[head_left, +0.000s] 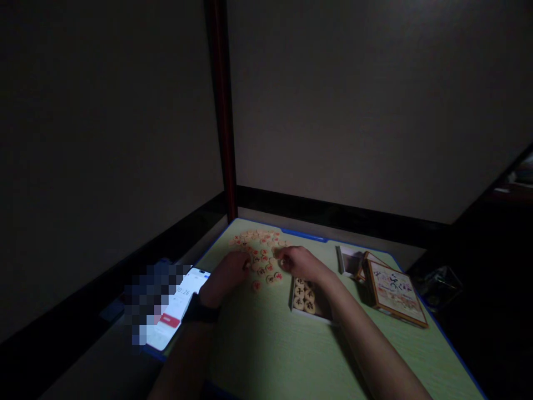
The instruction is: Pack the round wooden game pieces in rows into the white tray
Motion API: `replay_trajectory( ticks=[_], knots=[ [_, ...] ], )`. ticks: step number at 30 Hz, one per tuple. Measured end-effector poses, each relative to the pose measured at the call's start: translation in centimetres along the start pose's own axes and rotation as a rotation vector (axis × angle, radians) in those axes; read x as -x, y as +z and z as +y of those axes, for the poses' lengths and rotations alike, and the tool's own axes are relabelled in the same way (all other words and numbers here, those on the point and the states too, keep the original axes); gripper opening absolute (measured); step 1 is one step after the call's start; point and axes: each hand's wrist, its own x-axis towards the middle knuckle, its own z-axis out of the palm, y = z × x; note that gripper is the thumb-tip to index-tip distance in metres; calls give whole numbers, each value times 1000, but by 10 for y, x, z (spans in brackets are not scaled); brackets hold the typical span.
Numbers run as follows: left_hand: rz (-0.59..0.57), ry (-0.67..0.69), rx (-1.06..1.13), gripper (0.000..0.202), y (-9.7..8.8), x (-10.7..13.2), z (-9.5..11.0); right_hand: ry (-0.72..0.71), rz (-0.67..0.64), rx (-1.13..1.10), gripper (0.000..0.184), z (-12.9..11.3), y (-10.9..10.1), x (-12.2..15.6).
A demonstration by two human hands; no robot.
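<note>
Round wooden Chinese chess pieces (262,271) with red or black characters lie scattered on the green table, some of them blank side up. My left hand (234,266) is at the left edge of the spread, fingers curled inward; whatever they hold, if anything, is hidden. On the opposite side, my right hand (303,262) has its fingers bent together beside the pieces, and its grip is too dim to make out. Below my right hand sits an open shallow box tray (322,316), partly hidden by my forearm. Black-marked pieces (304,294) stand in rows in its left part.
A lit phone (172,311) rests at the table's left edge, by my left wrist. To the right are a decorated box lid (395,291) and another open tray (348,261). The blue-edged table (266,344) stands in a corner between dim walls.
</note>
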Motion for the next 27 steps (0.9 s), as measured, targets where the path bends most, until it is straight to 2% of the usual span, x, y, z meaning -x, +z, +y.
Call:
replay_trajectory(
  ticks=[6,10,15,20,24,27],
  knots=[
    [-15,11,154,22,-10,1,-3,3,-12,10,33,-3,0,0],
    [-13,6,171,24,-10,0,-6,0,-15,19,31,-4,2,-1],
    [-40,-20,95,22,-10,-2,-6,-6,-17,7,35,-5,4,-1],
    [-102,-21,-13,12,-14,0,-2,8,-66,5,25,-4,8,-1],
    [-88,-18,-29,8,-13,2,-5,5,-83,-33,22,-3,5,-1],
    [-84,-78,-20,10,-12,4,-6,-4,-67,-29,22,-13,1,-3]
  ],
)
